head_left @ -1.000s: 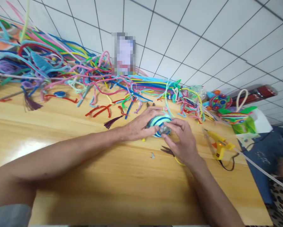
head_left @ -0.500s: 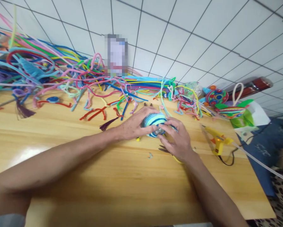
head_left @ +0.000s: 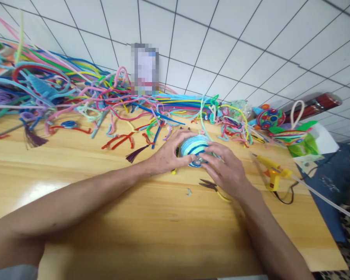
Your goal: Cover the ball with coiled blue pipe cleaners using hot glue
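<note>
Both of my hands meet on a round ball wrapped in pale blue, green and dark blue pipe cleaners (head_left: 194, 146) resting on the wooden table (head_left: 134, 217). My left hand (head_left: 167, 153) curls around the ball's left side. From the right, my right hand (head_left: 226, 169) has its fingertips pressed on the ball's lower front, where a clear shiny patch shows. A small pair of scissors (head_left: 214, 188) lies just under my right wrist.
A big tangle of coloured pipe cleaners (head_left: 75, 97) runs along the tiled wall. A yellow glue gun (head_left: 272, 171) with a black cord lies to the right. Finished colourful pieces (head_left: 282, 128) and a green bag sit at the far right. A purple tassel (head_left: 135, 153) lies left of my hands.
My hands and the ball stay together; my right fingers have shifted slightly over the ball's front. The view has shifted a little.
</note>
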Tool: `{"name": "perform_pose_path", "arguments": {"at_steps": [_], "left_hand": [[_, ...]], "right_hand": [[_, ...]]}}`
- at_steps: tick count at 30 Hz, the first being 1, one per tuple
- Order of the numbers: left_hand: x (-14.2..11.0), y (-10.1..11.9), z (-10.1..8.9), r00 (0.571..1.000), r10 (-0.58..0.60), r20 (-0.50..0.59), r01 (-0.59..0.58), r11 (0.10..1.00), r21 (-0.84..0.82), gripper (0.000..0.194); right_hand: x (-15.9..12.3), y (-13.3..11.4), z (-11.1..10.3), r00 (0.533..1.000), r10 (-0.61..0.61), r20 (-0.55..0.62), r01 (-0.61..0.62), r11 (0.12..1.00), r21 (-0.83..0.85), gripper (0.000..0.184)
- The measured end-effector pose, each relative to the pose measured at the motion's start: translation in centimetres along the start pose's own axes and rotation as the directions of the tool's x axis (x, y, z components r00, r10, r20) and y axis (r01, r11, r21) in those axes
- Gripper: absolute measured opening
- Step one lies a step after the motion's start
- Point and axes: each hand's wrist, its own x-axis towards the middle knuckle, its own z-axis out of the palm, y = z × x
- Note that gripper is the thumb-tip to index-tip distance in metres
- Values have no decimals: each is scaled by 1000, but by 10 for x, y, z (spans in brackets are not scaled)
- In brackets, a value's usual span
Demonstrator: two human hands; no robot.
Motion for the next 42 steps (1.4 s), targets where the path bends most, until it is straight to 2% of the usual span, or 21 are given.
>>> {"name": "perform_pose_path", "arguments": {"at_steps": [6,13,20,26,35,39,42], "left_hand": [[-5,0,-2,999,-27,21,29,995,-93,60],[-5,-3,-4,998,40,53,-42,998,46,63],[-4,2,-6,998,-22,64,19,999,46,61],[-5,-1,-7,997,-30,70,27,999,40,60],[-4,1,-10,997,-18,71,16,999,29,59],[0,6,-14,994,-58,95,58,998,-3,48],[5,10,-13,993,-100,71,100,995,-2,49]], "right_hand": [[-2,-3,8,1000,-15,-3,15,999,-34,51],[-3,-6,9,999,-4,-39,1,996,-85,59],[-7,-8,10,998,25,-63,-32,993,-116,60],[-8,-8,10,998,48,-40,-53,989,-138,69],[-6,-10,12,999,22,-49,-30,985,-170,70],[-6,-11,13,998,21,-58,-31,985,-171,71],[-6,-12,13,998,26,-60,-35,985,-169,70]]}}
